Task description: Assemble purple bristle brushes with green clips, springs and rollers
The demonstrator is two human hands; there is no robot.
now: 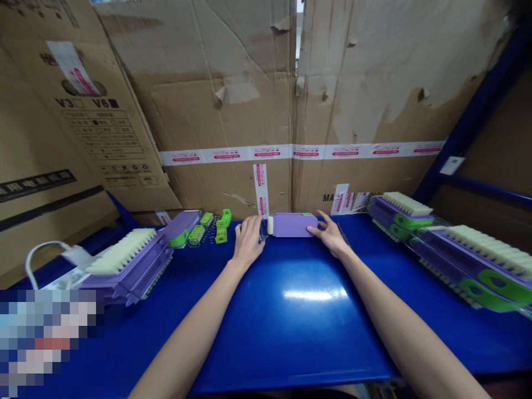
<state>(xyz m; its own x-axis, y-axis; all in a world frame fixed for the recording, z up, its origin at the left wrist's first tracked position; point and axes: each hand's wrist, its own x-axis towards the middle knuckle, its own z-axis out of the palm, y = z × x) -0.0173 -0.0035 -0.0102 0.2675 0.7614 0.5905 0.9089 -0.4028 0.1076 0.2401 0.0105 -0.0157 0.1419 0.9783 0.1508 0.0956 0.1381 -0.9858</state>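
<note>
A small purple rectangular device [293, 225] with a white end and a green tab lies on the blue table [291, 310], close to the cardboard at the back. My left hand [248, 239] rests at its left end, fingers curled near the white tip. My right hand [331, 233] touches its right end, fingers bent around the corner. Both hands hold the device between them.
A row of purple devices with white tips [128, 259] lies at the left, another such row with green parts [457, 246] at the right. Loose green and purple pieces [208, 226] sit left of my hands. Cardboard boxes [233, 100] wall off the back. A white cable [45, 252] lies far left.
</note>
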